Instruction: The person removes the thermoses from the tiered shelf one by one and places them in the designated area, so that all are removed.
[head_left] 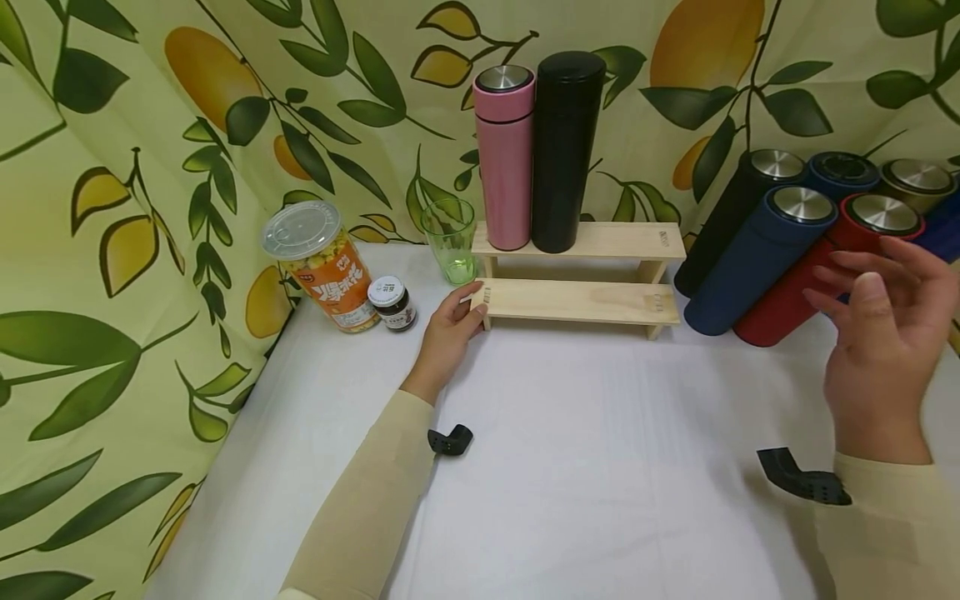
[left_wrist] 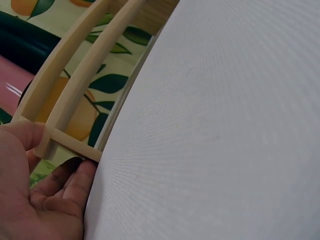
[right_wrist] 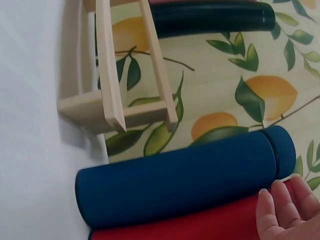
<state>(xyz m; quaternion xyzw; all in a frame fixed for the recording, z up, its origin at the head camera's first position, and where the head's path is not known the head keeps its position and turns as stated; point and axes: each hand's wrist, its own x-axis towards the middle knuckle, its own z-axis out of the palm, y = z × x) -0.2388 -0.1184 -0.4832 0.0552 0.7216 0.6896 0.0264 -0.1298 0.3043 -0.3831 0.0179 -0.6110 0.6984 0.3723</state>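
Observation:
A two-tier wooden rack stands on the white cloth, with a pink thermos and a black thermos upright on its upper tier. My left hand pinches the left end of the lower tier; in the left wrist view the thumb lies at the board's end and the other fingers curl below. On the right side, my right hand is raised beside a red thermos, its fingers loosely bent around nothing. In the right wrist view its fingertips appear over the red thermos, near the blue thermos.
Several more thermoses cluster at the right, including another black one and a gold-topped one. Left of the rack are a green glass, a small dark jar and an orange-labelled tub. Patterned curtain hangs behind.

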